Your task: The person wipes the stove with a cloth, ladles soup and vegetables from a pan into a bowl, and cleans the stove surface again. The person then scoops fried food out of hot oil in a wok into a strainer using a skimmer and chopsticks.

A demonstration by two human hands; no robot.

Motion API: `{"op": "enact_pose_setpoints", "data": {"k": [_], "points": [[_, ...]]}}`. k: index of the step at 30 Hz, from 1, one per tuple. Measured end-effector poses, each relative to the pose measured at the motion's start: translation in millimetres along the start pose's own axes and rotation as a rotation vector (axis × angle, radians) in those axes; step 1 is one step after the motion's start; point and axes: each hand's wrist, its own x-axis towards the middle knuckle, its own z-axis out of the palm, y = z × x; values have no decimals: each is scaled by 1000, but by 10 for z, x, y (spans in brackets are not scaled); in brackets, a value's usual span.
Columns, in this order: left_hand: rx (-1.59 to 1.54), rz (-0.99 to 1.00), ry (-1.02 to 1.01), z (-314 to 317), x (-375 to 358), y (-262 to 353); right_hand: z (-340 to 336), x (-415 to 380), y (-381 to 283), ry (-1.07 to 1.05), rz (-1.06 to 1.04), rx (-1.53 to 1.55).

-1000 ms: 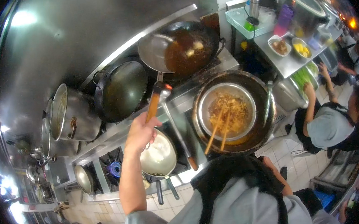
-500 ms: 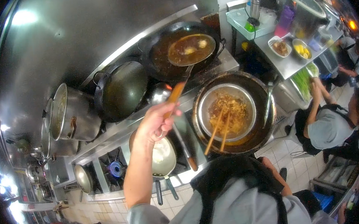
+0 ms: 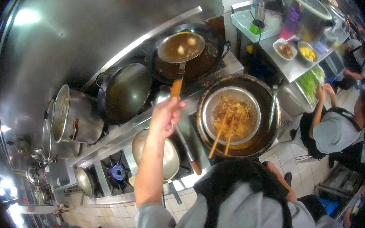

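Observation:
My left hand (image 3: pixel 166 115) is closed around the wooden handle of a round skimmer (image 3: pixel 171 52), stretched out over the stove. The skimmer lies over a large dark wok (image 3: pixel 204 65), with two pale lumps showing in it. To the right stands a wide dark pot (image 3: pixel 204 140) holding a steel bowl (image 3: pixel 256 121) of brown fried bits (image 3: pixel 233 105). Wooden chopsticks (image 3: pixel 219 134) rest in the bits. My right hand (image 3: pixel 271 165) is low by my apron, below that pot; its fingers are too small and hidden to read.
A second wok (image 3: pixel 127 94) and a tall steel pot (image 3: pixel 82 117) stand left. Closer are a pan (image 3: pixel 171 164), a wooden-handled utensil (image 3: pixel 188 152) and a lit burner (image 3: pixel 118 172). At right, a co-worker (image 3: pixel 338 131) handles greens (image 3: pixel 310 84) beside a steel table (image 3: pixel 281 65).
My left hand has moved the skimmer left and slightly up, toward the wok's far left side. The pale lumps moved with it. My right hand stays low.

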Motion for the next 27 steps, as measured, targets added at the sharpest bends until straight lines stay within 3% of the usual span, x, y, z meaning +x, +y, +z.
{"op": "enact_pose_setpoints", "data": {"k": [6, 9, 12, 17, 20, 22, 27], "points": [[405, -8, 113, -219, -257, 178, -16, -53, -84, 22, -30, 6], [646, 142, 212, -359, -330, 234, -43, -85, -145, -8, 46, 18], [929, 162, 273, -419, -447, 406, -159, -124, -296, -27, -47, -10], [1052, 257, 301, -415, -519, 483, -304, -239, -574, -12, -14, 56], [1117, 268, 304, -417, -524, 470, -252, -183, -448, 0, -56, 65], [1295, 413, 295, -465, -506, 415, -199, -132, -344, -4, -58, 57], [1289, 449, 298, -126, -658, 433, -160, -116, -299, 19, -47, 46]]}}
